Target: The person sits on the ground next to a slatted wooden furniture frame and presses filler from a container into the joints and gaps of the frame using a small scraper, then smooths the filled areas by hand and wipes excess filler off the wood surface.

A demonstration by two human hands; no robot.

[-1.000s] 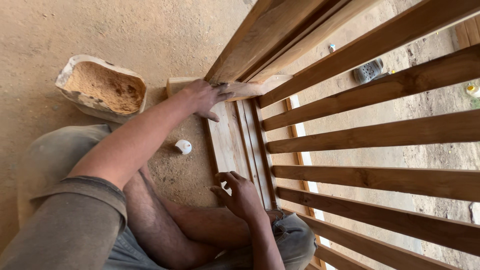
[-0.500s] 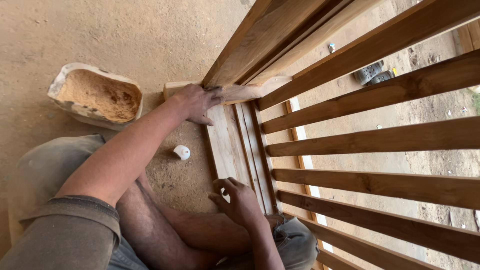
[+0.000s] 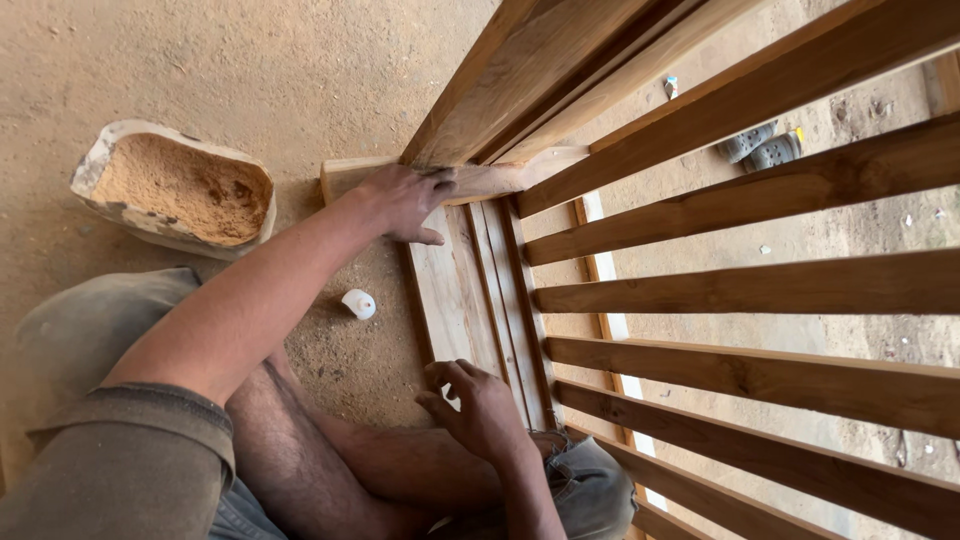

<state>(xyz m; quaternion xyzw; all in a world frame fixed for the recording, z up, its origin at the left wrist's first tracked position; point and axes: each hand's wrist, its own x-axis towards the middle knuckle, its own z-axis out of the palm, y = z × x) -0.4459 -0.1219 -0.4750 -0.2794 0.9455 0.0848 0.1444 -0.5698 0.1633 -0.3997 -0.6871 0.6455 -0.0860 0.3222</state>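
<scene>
Sandy ground surrounded a slatted wooden frame (image 3: 700, 230) lying at centre. At its 11 o'clock corner the left hand (image 3: 405, 200) pressed flat, fingers spread; at 6 o'clock the right hand (image 3: 480, 410) curled loosely on the bottom rail, pinching nothing visible. Seemingly rubbing the joint; steady pressure next. Sawdust container (image 3: 175, 190) and small white bottle (image 3: 358, 303) lay at 9 o'clock.

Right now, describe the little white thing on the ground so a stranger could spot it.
Start at the slatted wooden frame. Left of its bottom rail, on the sandy floor, below the left hand, lies a small white bottle. It is the only white thing there.
</scene>
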